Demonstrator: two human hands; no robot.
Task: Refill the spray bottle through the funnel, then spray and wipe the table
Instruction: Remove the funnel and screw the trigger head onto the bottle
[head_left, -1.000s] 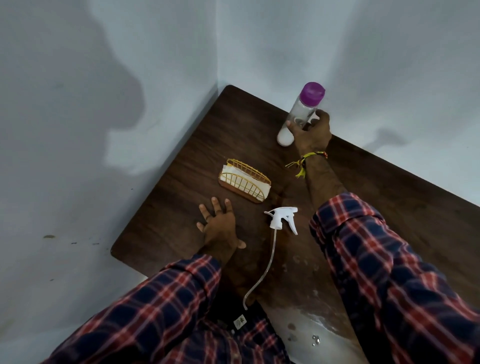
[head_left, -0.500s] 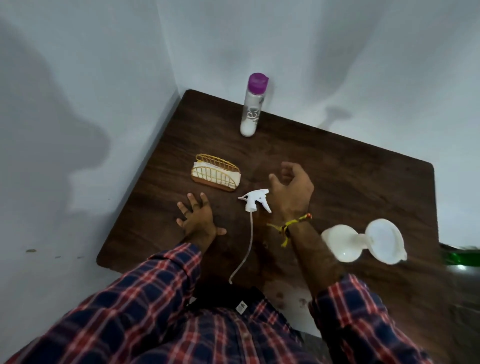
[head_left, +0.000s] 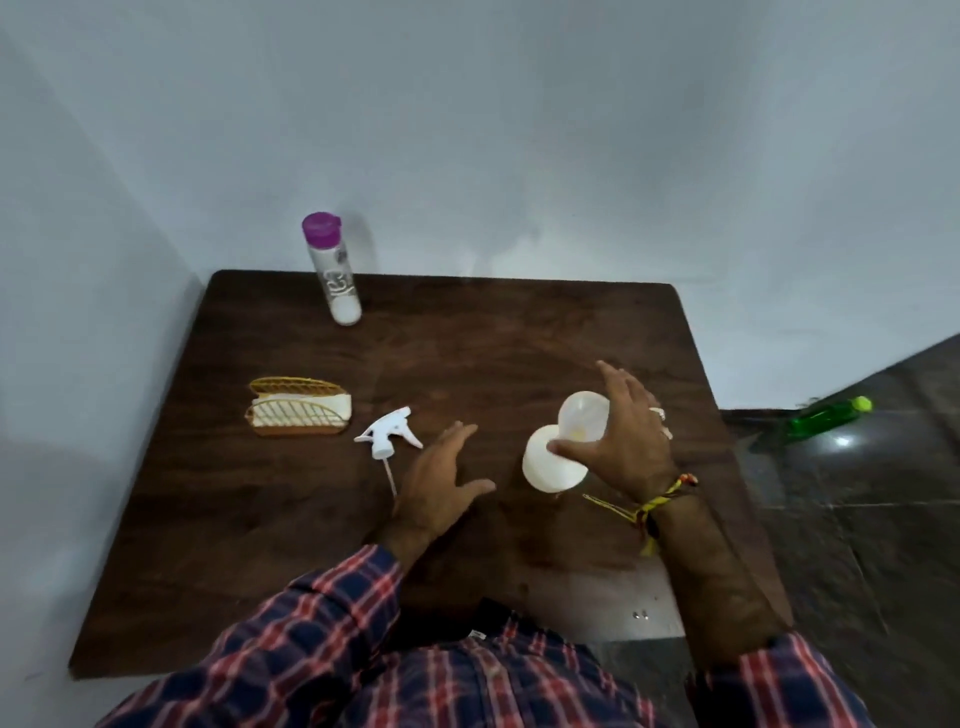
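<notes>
Hands (head_left: 626, 441) around white (translucent) spray bottle (head_left: 558, 452)

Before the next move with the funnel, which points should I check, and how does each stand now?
1. Funnel gripped: ok, right hand has thumb and fingers round it.
2. Left hand free: ok, open above the table.
3. Spray head off and out of the way: ok, lying beside the left hand.
4. Spray bottle body ready: cannot tell, none identified.
5. Refill source: cannot tell; purple-capped bottle stands capped at the far edge.
6. Wipes in holder: ok.
</notes>
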